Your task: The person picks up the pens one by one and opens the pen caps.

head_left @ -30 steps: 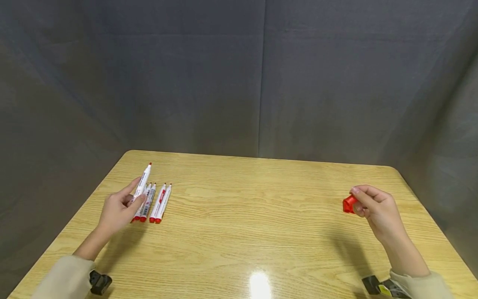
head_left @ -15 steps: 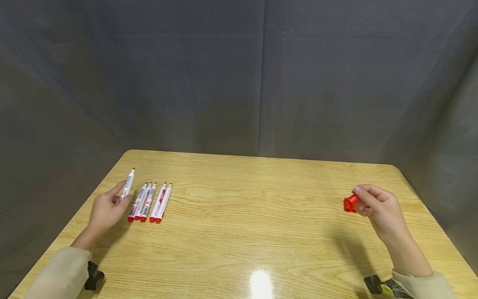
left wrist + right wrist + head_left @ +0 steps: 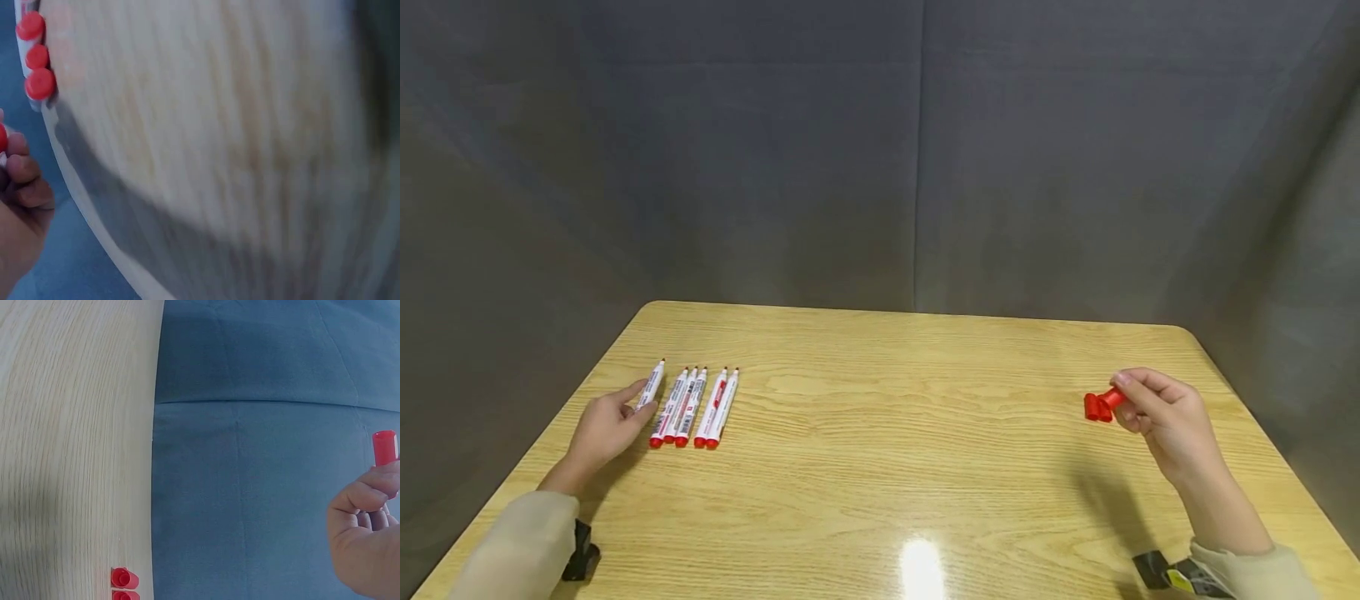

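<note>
My left hand (image 3: pixel 602 433) holds an uncapped white marker (image 3: pixel 651 385) between thumb and fingers, its red tip pointing away from me. It is tilted, low beside a row of white markers (image 3: pixel 679 408) with red ends and bare tips. In the left wrist view the held marker's red end (image 3: pixel 2 137) shows at the edge, and its lower body is hidden by the fingers. Over on the right, my right hand (image 3: pixel 1168 425) pinches a red marker cap (image 3: pixel 1113 397) above the table. Two more red caps (image 3: pixel 1092 407) lie just left of it.
A wood-grain table (image 3: pixel 910 433) spans the view, with a grey cloth (image 3: pixel 775 167) hanging behind and at both sides. Two markers (image 3: pixel 717 408) lie slightly apart at the row's right end. Black wrist cameras (image 3: pixel 580 550) sit on both sleeves.
My left hand has carried its marker leftward from over the row and lowered it toward the table. The right hand, with its cap, has barely moved.
</note>
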Demonstrator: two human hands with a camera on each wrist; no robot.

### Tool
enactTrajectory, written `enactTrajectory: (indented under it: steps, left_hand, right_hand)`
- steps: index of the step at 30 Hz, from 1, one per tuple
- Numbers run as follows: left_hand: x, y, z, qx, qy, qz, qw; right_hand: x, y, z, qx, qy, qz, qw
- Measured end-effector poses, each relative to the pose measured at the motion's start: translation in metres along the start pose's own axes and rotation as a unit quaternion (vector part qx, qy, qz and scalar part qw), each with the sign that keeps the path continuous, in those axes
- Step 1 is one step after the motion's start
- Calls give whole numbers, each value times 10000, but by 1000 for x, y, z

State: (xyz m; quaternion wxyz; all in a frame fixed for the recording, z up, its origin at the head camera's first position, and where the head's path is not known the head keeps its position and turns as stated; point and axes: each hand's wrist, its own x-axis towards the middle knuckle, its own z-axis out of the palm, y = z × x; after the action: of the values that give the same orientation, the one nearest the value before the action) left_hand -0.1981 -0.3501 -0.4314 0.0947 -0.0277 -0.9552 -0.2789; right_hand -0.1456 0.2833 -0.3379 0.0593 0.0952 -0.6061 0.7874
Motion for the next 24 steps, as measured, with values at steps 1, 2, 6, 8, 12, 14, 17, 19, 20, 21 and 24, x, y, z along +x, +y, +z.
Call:
enactTrajectory:
  steps: [1,2,6,8,12,14,17,19,20,21,24]
  left_hand:
    - [0,-2,0,46,-80,-15,10000]
    - [1,-3,0,72,-160,-34,9998]
    - [3,-5,3,79,-381,-16,9992]
    - [5,-4,4,94,-492,-42,9987]
    - [8,-2,6,274,-701,-126,9971]
    - [9,-1,8,397,-807,-114,9959]
    - [9,0,10,533,-992,-99,9936]
    - [9,0,11,599,-1067,-91,9924]
    - [9,0,11,633,-1103,-94,9918]
    - [9,-1,11,660,-1131,-96,9913]
    - [9,-1,10,790,-1175,-36,9899]
  right_hand:
    - [0,0,0,-1,0,3,10000]
    - [0,-1,0,-4,2,10,10000]
    - [0,-1,-1,-22,16,8,10000]
    - [-1,-2,-1,-22,18,7,10000]
    - [-1,-2,-1,3,9,39,10000]
    - [-1,-2,-1,4,-1,49,10000]
    - [-1,-2,-1,1,-10,38,10000]
    - [-1,-2,-1,4,-17,29,10000]
    - [-1,-2,-1,13,-20,23,10000]
    - [-1,-3,-2,18,-20,18,10000]
    - [-1,-3,-2,19,-20,6,10000]
